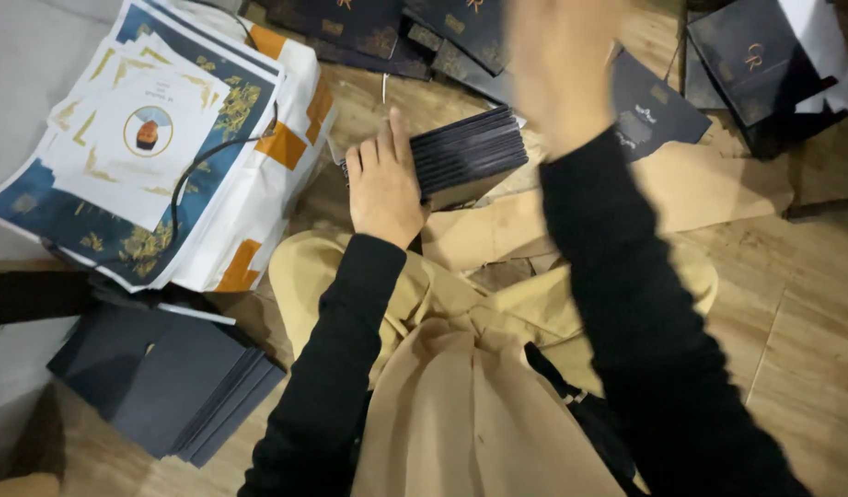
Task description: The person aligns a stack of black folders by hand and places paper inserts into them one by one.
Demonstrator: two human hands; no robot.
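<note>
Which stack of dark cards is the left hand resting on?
The compact stack of dark cards in the middle, beside the left hand. The other dark stack lies fanned out at lower left, untouched.

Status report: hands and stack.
Left hand flat against dark card stack. Right hand raised, blurred, empty as far as visible. Printed sheets lie left.

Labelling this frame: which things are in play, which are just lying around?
In hand:
left hand resting on the black stack of flat cards
right hand raised, blurred, holding nothing visible

Lying about:
white-and-blue printed sheets
dark grey card pile
brown paper
</note>
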